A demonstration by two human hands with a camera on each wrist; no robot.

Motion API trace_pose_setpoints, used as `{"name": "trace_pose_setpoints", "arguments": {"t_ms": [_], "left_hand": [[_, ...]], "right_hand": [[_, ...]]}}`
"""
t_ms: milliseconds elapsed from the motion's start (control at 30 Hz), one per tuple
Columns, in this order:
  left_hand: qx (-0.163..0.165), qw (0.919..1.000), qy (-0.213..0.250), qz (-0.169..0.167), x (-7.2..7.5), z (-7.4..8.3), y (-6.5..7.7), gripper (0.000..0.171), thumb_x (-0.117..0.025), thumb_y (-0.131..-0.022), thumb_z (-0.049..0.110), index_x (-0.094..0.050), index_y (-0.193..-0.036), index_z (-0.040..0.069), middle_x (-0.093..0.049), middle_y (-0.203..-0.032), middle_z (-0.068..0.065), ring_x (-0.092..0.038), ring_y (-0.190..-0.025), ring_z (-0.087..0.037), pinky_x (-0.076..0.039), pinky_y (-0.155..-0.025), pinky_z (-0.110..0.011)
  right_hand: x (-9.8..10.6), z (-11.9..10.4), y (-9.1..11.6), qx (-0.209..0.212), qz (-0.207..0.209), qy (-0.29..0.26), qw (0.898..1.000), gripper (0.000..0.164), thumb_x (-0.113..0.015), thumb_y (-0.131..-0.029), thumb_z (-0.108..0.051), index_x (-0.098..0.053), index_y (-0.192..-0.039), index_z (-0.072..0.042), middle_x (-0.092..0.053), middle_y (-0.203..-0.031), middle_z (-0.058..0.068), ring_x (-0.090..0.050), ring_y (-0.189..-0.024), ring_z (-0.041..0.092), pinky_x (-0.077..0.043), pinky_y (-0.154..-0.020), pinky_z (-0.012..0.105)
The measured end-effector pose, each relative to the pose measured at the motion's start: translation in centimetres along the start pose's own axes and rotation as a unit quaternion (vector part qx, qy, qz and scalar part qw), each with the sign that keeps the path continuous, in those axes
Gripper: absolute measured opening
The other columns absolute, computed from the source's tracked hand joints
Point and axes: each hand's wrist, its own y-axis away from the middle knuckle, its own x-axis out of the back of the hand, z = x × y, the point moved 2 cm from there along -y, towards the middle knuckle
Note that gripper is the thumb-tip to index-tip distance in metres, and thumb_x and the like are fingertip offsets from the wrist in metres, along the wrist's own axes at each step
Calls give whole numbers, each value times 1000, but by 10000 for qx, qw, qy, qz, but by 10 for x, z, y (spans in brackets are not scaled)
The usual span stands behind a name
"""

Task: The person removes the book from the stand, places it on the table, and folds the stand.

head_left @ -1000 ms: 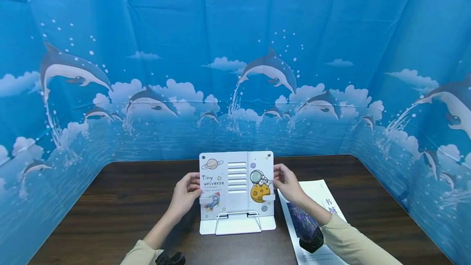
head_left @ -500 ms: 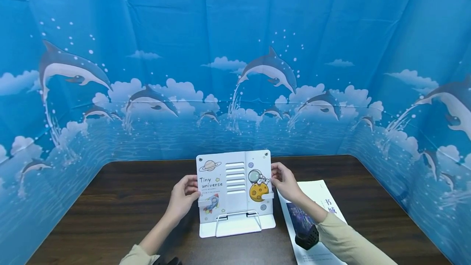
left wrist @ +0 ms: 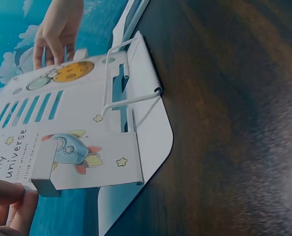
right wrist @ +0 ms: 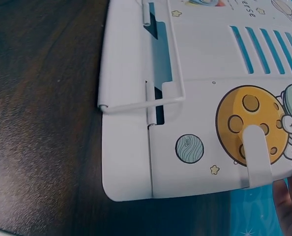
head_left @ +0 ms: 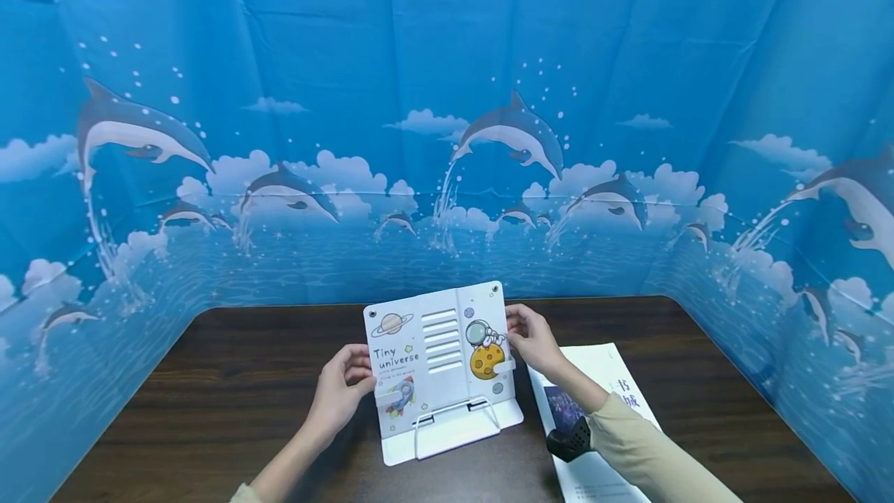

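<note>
A white metal book stand (head_left: 450, 390), printed with "Tiny universe", a rocket, a ringed planet and an astronaut, stands unfolded on the dark table, its back panel raised. It is turned at an angle, left side nearer me. My left hand (head_left: 338, 390) holds its left edge, thumb to the front. At the right edge, my right hand (head_left: 536, 338) grips the panel beside the astronaut, fingers partly hidden. A white wire page holder (left wrist: 131, 100) spans the base ledge in the left wrist view. One page clip (right wrist: 258, 157) lies over the yellow moon in the right wrist view.
A white magazine (head_left: 604, 480) with a purple picture lies to the right, partly beneath my right forearm, which wears a black wrist device (head_left: 569, 441). A blue dolphin-print curtain (head_left: 447, 45) surrounds the wood-grain table (head_left: 230, 386) at the back and sides.
The book stand has turned: its left side came toward me and its right side tilted up and away. Both hands kept their hold and shifted slightly left, the left hand also nearer.
</note>
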Motion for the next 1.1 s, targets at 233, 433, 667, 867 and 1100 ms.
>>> {"name": "trace_pose_setpoints", "arguments": {"t_ms": [233, 433, 667, 867, 1100], "left_hand": [[76, 9999, 133, 12, -1, 0, 7, 37, -60, -75, -16, -52, -109, -3, -57, -97, -13, -58, -81, -20, -50, -71, -21], [264, 9994, 217, 24, -2, 0, 12, 37, -59, -75, -16, -51, -109, -2, -58, -97, -13, -59, -82, -20, -50, -70, -22], [397, 9986, 350, -24, -3, 4, 19, 37, -59, -75, -16, -50, -108, -3, -58, -96, -13, -59, -82, -20, -50, -69, -23], [333, 9983, 479, -62, -5, 6, 26, 38, -60, -73, -17, -49, -107, -5, -57, -95, -14, -60, -81, -21, -50, -68, -23], [354, 9972, 649, -55, -9, 5, 33, 38, -61, -73, -17, -48, -107, -6, -58, -95, -14, -59, -77, -12, -50, -69, -22]], "right_hand": [[-3, 1, -6, -180, 70, -133, 9997, 36, -51, -79, 16, -57, -112, 2, -58, -86, 11, -53, -74, 20, -52, -64, 33], [-6, 3, -11, -255, 97, -218, 9994, 35, -52, -80, 14, -57, -113, 2, -59, -87, 10, -53, -75, 19, -51, -67, 34], [-10, 5, -15, -185, 118, -258, 9994, 34, -51, -82, 14, -57, -113, 3, -59, -87, 12, -54, -76, 20, -48, -65, 28], [-13, 7, -18, -283, 119, -286, 9991, 34, -50, -83, 13, -57, -115, 2, -59, -89, 10, -54, -78, 19, -49, -68, 29], [-15, 1, -18, -366, 108, -378, 9986, 34, -49, -84, 13, -57, -116, 2, -59, -91, 12, -54, -81, 21, -49, -71, 31]]}}
